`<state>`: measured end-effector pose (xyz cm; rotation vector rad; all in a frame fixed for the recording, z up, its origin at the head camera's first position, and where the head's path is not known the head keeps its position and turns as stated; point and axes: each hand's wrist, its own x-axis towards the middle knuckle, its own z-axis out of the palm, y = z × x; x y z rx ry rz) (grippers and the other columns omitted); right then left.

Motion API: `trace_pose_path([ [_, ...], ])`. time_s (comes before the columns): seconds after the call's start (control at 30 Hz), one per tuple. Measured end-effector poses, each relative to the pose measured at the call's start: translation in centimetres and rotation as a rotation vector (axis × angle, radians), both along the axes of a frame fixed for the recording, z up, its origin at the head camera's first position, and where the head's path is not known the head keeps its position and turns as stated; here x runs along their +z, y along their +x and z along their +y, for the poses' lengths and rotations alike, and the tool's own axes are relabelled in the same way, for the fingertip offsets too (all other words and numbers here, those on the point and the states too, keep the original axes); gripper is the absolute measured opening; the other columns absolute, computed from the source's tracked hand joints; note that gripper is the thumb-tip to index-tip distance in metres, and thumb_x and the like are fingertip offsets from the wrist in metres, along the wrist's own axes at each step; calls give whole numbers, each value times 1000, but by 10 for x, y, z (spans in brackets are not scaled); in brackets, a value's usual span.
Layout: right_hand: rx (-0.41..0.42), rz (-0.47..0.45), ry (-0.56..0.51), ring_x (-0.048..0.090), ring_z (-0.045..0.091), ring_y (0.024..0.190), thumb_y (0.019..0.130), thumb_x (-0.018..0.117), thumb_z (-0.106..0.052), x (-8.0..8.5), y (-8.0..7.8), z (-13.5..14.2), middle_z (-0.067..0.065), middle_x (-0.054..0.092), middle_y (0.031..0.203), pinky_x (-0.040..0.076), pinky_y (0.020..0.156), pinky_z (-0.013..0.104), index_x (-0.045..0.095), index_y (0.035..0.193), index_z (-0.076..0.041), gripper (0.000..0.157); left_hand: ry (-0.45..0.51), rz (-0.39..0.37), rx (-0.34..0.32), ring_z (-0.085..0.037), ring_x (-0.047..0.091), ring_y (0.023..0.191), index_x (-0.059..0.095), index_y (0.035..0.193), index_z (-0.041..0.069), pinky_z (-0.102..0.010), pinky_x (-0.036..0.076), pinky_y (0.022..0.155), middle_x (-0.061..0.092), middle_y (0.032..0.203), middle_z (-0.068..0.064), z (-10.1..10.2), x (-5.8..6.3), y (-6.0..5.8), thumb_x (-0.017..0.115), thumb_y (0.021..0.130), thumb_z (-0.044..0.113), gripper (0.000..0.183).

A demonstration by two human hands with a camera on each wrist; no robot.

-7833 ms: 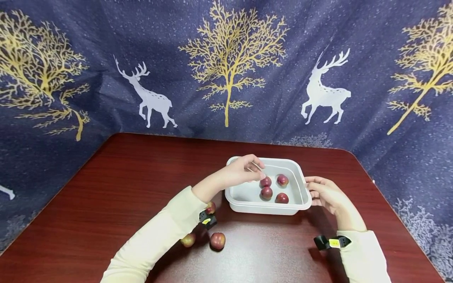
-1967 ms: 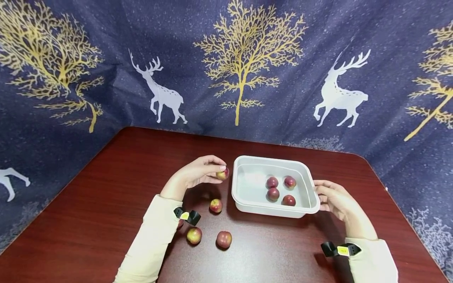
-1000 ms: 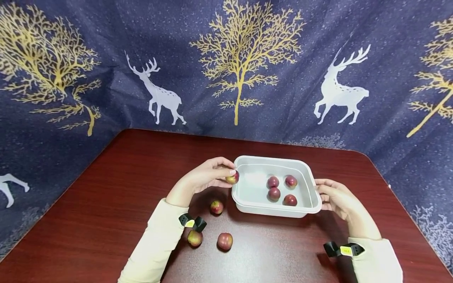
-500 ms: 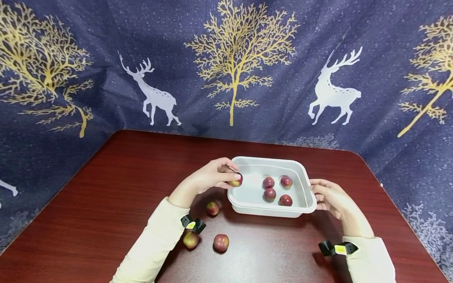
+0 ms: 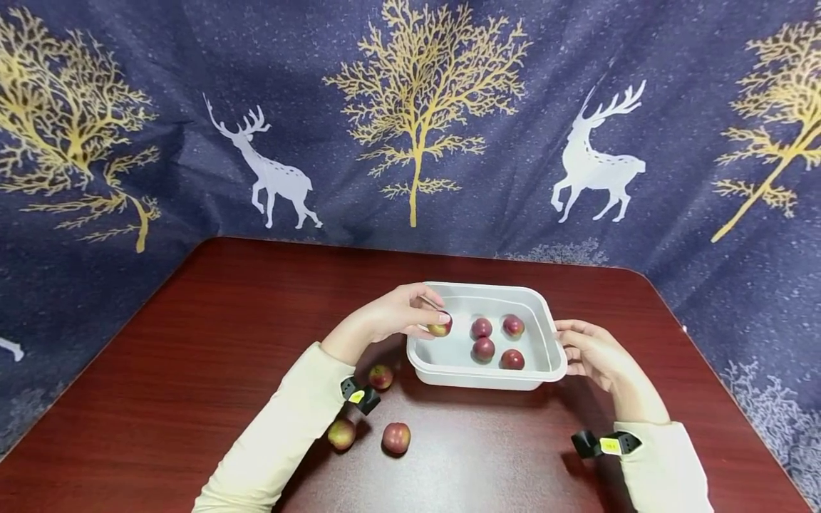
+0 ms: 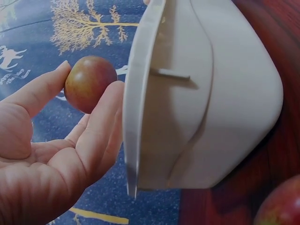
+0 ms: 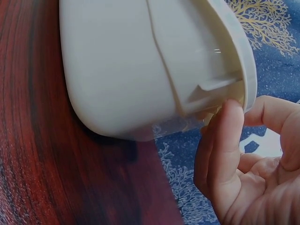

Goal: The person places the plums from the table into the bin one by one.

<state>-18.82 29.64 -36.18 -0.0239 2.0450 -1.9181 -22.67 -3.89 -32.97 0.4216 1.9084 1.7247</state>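
My left hand (image 5: 403, 313) pinches a red and yellow-green plum (image 5: 440, 325) between thumb and fingers, over the left end of a pale grey plastic tub (image 5: 474, 379). In the left wrist view this plum (image 6: 91, 84) is held up beside the tub's rim (image 6: 136, 117), with the fingers against the rim. Inside the tub, toward its right half, lie several dark red plums (image 5: 484, 349). My right hand (image 5: 593, 354) holds the tub's right end; in the right wrist view its thumb and fingers pinch the rim (image 7: 251, 79).
On the dark red wooden table (image 5: 256, 320), a plum (image 5: 381, 377) lies just left of the tub. Nearer the front are a yellowish plum (image 5: 342, 433), beside the left sleeve, and a redder plum (image 5: 396, 438). A blue printed cloth (image 5: 359, 185) hangs behind the table.
From left of the tub, my left hand has carried the plum rightward, past the rim and over the tub's left end. My right hand stays at the tub's right end.
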Motion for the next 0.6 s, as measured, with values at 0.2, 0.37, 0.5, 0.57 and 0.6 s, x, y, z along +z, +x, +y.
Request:
trace_pose_path([
  [0.2, -6, 5, 20, 64, 6, 63, 93, 47, -6, 1, 0, -1, -6, 66, 75, 56, 58, 25, 54, 107, -11, 16, -18, -23, -15, -16, 63, 83, 44, 121, -9, -46, 54, 87, 54, 102, -13, 9, 0, -2, 62, 89, 3, 38],
  [0.37, -11, 4, 33, 64, 6, 62, 93, 48, -7, 1, -1, -2, -7, 66, 73, 56, 58, 25, 53, 109, -8, 17, -31, -32, -23, -15, 63, 82, 41, 124, -11, -49, 51, 90, 54, 103, -12, 14, -3, -6, 62, 89, 3, 44],
  [0.5, -17, 9, 51, 64, 6, 62, 92, 48, -7, 1, 0, -1, -7, 66, 76, 56, 59, 25, 52, 113, -4, 21, -40, -40, -30, -14, 64, 82, 42, 124, -11, -45, 53, 88, 54, 102, -11, 18, -6, -10, 62, 89, 3, 42],
  [0.57, -21, 12, 56, 64, 6, 63, 92, 48, -7, 0, 0, -1, -7, 66, 76, 56, 59, 26, 51, 114, -3, 22, -47, -45, -37, -14, 64, 82, 43, 123, -11, -44, 53, 88, 55, 103, -11, 19, -7, -11, 61, 89, 3, 41],
  [0.6, -24, 13, 57, 64, 6, 63, 92, 48, -7, 0, 0, 0, -7, 66, 76, 56, 59, 26, 51, 114, -3, 23, -52, -49, -40, -14, 64, 82, 43, 123, -10, -44, 53, 88, 55, 103, -12, 20, -8, -12, 61, 89, 4, 40],
])
